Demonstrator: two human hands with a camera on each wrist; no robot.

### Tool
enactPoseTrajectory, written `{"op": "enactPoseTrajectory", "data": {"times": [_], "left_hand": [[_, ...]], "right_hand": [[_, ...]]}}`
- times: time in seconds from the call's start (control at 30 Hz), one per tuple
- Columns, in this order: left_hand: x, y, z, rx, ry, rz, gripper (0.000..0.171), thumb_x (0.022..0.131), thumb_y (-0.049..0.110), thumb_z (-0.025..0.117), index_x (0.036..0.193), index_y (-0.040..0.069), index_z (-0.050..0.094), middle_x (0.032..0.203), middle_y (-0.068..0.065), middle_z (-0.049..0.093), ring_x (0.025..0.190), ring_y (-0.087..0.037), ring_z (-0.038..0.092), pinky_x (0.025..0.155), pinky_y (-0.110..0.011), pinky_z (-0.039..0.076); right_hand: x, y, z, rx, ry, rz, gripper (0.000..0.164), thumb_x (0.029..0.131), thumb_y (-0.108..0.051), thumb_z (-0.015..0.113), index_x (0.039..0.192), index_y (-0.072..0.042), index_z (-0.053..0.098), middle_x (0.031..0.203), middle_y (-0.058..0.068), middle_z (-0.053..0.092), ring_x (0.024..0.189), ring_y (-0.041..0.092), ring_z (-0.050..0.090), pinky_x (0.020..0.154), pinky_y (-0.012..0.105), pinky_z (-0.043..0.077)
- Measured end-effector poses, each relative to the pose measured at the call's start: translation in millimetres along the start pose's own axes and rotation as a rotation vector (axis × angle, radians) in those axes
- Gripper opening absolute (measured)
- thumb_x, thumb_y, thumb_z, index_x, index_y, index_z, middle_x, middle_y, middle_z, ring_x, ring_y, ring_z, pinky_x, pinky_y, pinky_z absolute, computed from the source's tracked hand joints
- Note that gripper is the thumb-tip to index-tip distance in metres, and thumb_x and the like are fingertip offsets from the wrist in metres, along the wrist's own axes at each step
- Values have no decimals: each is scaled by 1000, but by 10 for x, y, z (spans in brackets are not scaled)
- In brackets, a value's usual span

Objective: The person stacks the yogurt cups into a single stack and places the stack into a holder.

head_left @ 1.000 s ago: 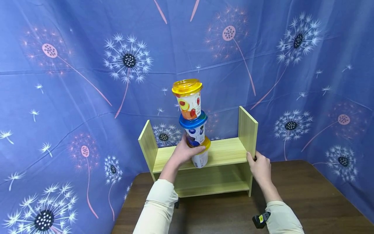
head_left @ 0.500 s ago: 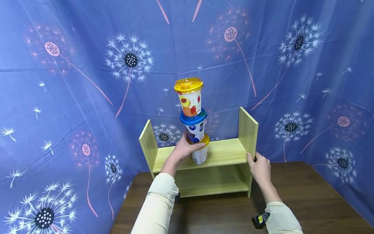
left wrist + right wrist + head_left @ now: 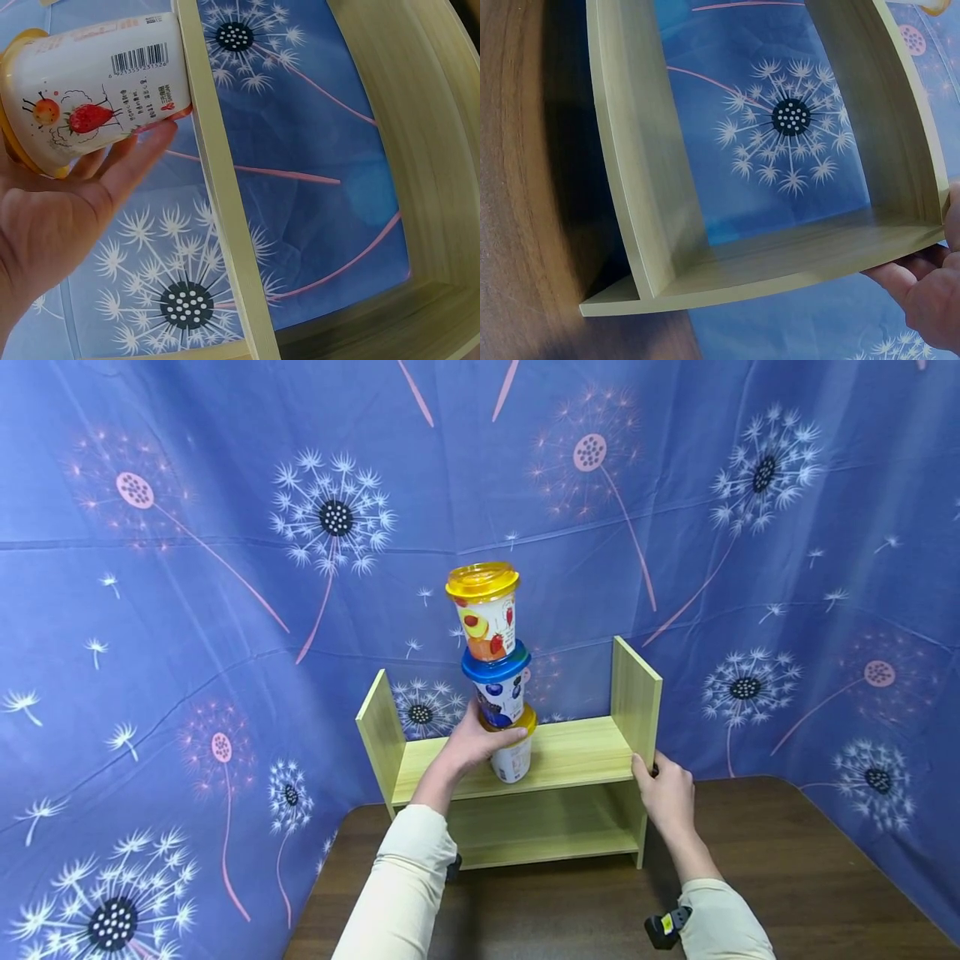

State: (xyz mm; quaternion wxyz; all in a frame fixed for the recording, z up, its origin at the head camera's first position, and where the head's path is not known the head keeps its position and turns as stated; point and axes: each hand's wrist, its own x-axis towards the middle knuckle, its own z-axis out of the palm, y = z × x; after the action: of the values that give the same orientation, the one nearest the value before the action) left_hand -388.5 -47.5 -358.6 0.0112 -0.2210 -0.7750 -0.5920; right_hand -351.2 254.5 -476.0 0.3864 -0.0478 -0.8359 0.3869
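Three lidded fruit cups stand stacked at the front of the shelf's upper board. The top cup point(image 3: 489, 627) has a yellow lid and peach and strawberry pictures; the middle cup point(image 3: 501, 697) has a blue lid and berry pictures. My left hand point(image 3: 474, 745) grips the white bottom cup point(image 3: 513, 763) just under its yellow lid, thumb across the front. In the left wrist view, this cup's base meets the board edge. My right hand point(image 3: 667, 789) holds the right side panel point(image 3: 639, 697) of the pale wooden shelf point(image 3: 573, 752), thumb on the panel's front edge.
The two-tier shelf stands on a dark brown table point(image 3: 555, 910). Its left side panel point(image 3: 380, 735) rises beside the left forearm. A blue curtain point(image 3: 225, 527) with dandelion prints hangs close behind. A black device point(image 3: 666, 928) is strapped to the right wrist.
Over the first half second the left hand shifts the cup stack slightly up and back over the upper board. Since then the stack stays in place. The right hand keeps its hold on the panel.
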Motion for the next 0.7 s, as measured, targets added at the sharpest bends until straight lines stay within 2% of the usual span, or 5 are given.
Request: {"op": "enactPoseTrajectory", "data": {"times": [0.23,0.37,0.5,0.57,0.7], "left_hand": [[-89,-1,-72,103,55,-14,102,83,32,85,158,14,18,153,-14,40,136,-32,45,114,-53,34],[-173,-10,-136,199,59,-36,104,83,41,83,160,17,17,156,-15,36,139,-35,41,114,-56,33],[-259,-20,-179,272,80,-67,101,83,47,81,161,23,20,156,-15,36,142,-40,36,112,-60,33],[-305,-21,-194,284,97,-72,98,84,47,80,160,25,23,155,-15,37,142,-43,34,111,-62,33],[-409,-11,-218,299,121,-46,93,85,48,79,158,25,27,154,-15,40,142,-42,35,111,-61,34]], "right_hand": [[21,-21,12,4,-12,15,26,97,-24,64,81,-4,65,72,19,66,67,44,60,62,60,45],[43,-21,-22,20,-19,12,24,96,-23,65,85,-2,67,73,19,67,66,41,60,61,57,46],[74,9,-92,28,-31,-26,21,96,-21,67,90,-1,69,72,17,68,66,39,60,61,52,47],[87,10,-158,31,-53,-39,23,96,-23,67,94,0,69,77,19,70,71,40,62,64,53,48],[102,-79,-401,52,-92,-13,39,98,-31,66,122,0,67,107,25,71,100,46,65,84,57,49]]}}
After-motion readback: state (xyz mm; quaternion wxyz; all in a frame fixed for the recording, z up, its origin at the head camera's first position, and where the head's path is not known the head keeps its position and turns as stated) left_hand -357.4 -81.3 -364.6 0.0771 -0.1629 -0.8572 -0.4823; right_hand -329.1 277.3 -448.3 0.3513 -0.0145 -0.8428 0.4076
